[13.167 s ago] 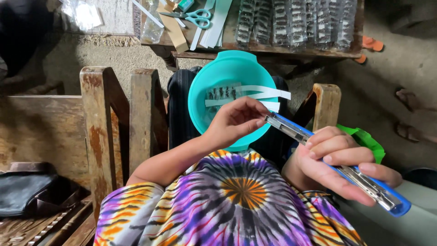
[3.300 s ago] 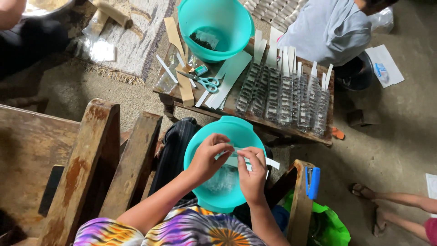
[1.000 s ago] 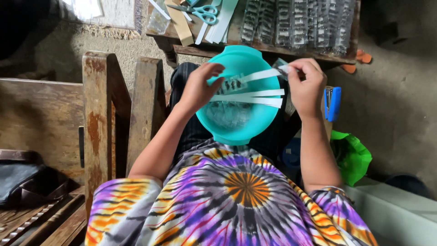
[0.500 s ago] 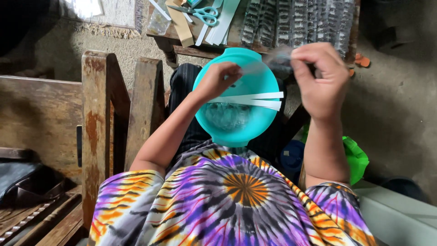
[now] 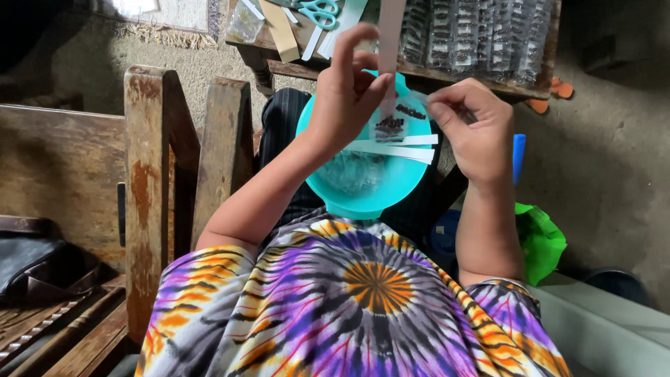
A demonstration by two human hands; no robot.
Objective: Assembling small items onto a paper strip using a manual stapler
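A teal plastic bowl rests on my lap with small dark bits and white paper strips lying across it. Above the bowl my left hand pinches a small clear packet with dark bits inside, together with a long white paper strip that stands upright. My right hand grips the packet's other edge, fingers curled on it. Both hands are raised over the bowl's far rim.
A low wooden table ahead carries rows of filled clear packets, teal scissors, paper strips and a wooden block. A wooden bench stands at my left, a dark bag on it. A green bag lies at right.
Both hands have lifted from the bowl and come together; a clear packet and an upright paper strip are now held between them.
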